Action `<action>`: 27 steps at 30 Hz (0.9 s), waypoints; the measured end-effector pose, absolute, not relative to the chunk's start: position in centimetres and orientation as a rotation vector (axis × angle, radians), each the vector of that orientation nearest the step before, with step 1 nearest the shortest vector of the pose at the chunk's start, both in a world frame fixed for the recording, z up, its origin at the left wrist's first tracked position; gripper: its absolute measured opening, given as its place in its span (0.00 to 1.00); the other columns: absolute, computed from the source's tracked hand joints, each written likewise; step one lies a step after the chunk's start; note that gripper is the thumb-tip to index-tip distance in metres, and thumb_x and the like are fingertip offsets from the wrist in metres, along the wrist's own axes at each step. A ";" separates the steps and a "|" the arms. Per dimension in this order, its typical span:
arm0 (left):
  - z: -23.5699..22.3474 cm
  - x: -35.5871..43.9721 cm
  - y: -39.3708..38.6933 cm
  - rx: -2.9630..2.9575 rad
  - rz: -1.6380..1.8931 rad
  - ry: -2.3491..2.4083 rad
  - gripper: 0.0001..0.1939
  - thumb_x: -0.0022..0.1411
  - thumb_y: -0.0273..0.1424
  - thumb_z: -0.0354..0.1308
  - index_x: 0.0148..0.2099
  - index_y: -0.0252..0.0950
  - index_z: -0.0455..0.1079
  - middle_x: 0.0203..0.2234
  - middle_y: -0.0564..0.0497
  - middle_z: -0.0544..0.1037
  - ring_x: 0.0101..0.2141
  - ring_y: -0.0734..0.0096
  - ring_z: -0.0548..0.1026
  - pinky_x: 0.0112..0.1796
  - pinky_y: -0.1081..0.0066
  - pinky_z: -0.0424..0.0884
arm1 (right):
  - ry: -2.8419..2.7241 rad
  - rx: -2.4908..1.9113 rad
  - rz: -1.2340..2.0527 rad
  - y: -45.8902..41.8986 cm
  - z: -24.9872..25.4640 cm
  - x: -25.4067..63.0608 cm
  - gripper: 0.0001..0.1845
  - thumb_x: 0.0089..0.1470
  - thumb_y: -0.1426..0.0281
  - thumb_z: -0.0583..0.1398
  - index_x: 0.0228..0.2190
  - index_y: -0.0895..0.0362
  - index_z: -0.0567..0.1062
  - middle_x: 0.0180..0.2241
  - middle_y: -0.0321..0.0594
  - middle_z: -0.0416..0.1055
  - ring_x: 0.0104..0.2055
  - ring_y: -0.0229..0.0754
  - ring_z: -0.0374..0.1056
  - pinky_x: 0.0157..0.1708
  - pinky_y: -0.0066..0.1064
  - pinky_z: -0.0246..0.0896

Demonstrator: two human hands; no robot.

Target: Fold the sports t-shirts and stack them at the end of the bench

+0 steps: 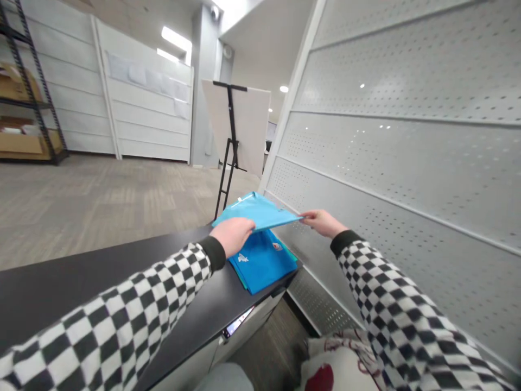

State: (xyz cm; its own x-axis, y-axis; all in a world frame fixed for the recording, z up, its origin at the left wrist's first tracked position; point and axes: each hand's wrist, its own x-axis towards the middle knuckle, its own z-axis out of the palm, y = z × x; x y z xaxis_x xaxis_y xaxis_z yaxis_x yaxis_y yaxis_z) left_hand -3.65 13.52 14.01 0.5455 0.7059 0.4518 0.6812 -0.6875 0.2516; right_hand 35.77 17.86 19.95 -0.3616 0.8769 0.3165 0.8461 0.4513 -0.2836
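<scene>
Between my two hands is a light blue folded garment [260,210], lifted at its near edge. My left hand [233,234] grips its near left corner, fingers closed. At the near right corner, my right hand [321,221] pinches the fabric between thumb and fingers. Below it a darker blue folded shirt [264,266] lies on the black tabletop [163,271], with a small white logo and a round crest on it. A green edge of cloth shows under the blue shirt. The far part of the light blue garment appears to rest on the pile, but the contact is hidden.
A phone [238,321] sits at the table's front edge. Close on the right rises a grey perforated panel [399,163]. Behind the table stands a black easel [232,125] with a white board. A shelf rack [38,103] with cardboard boxes is far left.
</scene>
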 end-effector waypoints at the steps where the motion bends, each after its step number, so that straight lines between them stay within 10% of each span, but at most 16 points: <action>1: 10.9 -2.7 13.0 2.717 0.740 1.242 0.14 0.79 0.31 0.53 0.52 0.38 0.81 0.45 0.40 0.85 0.49 0.54 0.83 0.51 0.61 0.76 | -2.277 -1.507 0.147 17.0 16.9 36.0 0.14 0.65 0.67 0.64 0.45 0.57 0.89 0.33 0.38 0.86 0.31 0.43 0.76 0.36 0.34 0.73; 9: -1.2 1.5 7.6 2.772 0.483 1.251 0.15 0.76 0.21 0.50 0.50 0.37 0.78 0.44 0.41 0.81 0.48 0.53 0.81 0.48 0.59 0.77 | -2.120 -1.714 0.304 11.9 1.5 37.9 0.17 0.61 0.68 0.63 0.45 0.55 0.91 0.54 0.51 0.86 0.59 0.57 0.82 0.66 0.49 0.72; 27: -1.8 -4.1 2.3 2.230 1.091 1.120 0.15 0.72 0.25 0.56 0.54 0.38 0.82 0.47 0.43 0.84 0.49 0.60 0.82 0.55 0.62 0.77 | -2.316 -1.466 0.053 3.4 5.1 29.6 0.30 0.63 0.73 0.60 0.65 0.56 0.78 0.66 0.56 0.77 0.68 0.59 0.74 0.71 0.59 0.67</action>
